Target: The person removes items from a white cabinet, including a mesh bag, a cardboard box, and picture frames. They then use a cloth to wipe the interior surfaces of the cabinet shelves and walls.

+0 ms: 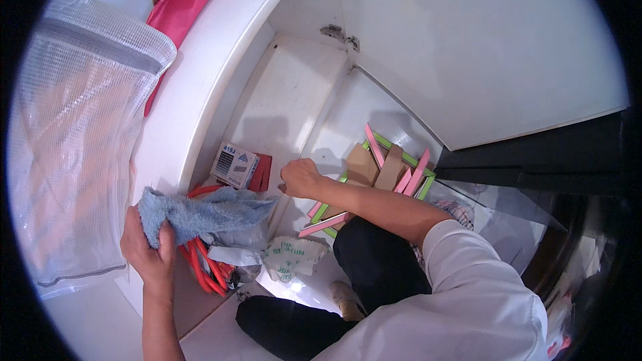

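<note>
My left hand (150, 240) grips one end of a fuzzy blue cloth (205, 213) at the front edge of an open white cabinet. The cloth spreads to the right over a red-orange hose or cable (204, 268) and clear plastic. My right hand (300, 178) is curled, with nothing visible in it, over the front of the cabinet's shelf board (283, 87); its fingertips are mostly hidden. Left of it, a staples box (234, 165) leans by a red box (262, 173) inside the cabinet.
An open cabinet door (481, 50) stands at the upper right. Green and pink frame pieces with cardboard (362, 165) lie on the floor beside a torn wrapper (296, 258). A mesh zip bag (90, 160) and red fabric (188, 2) rest on the cabinet top (200, 85).
</note>
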Available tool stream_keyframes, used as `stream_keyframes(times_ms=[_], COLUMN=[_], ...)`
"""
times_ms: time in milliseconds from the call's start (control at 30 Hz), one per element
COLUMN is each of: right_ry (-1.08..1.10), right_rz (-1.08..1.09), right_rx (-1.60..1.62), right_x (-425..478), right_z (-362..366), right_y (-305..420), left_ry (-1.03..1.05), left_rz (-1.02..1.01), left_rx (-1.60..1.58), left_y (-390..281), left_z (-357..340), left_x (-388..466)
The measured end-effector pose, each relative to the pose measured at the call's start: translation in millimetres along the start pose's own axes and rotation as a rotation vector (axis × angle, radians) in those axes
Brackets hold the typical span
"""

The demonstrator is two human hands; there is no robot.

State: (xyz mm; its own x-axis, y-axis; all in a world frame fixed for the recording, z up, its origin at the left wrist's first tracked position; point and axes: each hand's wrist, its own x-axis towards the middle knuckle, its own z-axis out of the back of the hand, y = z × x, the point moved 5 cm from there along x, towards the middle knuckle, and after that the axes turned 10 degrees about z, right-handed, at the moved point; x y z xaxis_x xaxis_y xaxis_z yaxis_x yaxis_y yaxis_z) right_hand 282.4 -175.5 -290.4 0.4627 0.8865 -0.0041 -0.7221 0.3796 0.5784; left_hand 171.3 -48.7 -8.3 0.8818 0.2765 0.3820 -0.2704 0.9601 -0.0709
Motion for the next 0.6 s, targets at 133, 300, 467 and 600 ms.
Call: stream_keyframes(times_ms=[133,300,467,600], right_ry=[-0.285,-0.438,-0.548,-0.592], right_rz=[-0.034,0.154,0.455,0.227], right_rx=[0.207,1.314,1.117,1.336], right_x=[23.1,17.7,-26.0,-14.2], right_z=[4.2,86.6,109.0,99.2], right_y=[0.7,70.6,149.7,167.5], left_ry=[0.009,-0.001,0.034,0.041], left_rz=[-0.030,-0.047,-0.157,-0.206], left_rx=[-0.070,-0.136,-0.196,-0.347], left_y=[-4.4,-12.5,-38.4,-31.1], left_z=[0.7,5.3,9.7,10.3], left_x=[2.0,2.9,10.9,9.2])
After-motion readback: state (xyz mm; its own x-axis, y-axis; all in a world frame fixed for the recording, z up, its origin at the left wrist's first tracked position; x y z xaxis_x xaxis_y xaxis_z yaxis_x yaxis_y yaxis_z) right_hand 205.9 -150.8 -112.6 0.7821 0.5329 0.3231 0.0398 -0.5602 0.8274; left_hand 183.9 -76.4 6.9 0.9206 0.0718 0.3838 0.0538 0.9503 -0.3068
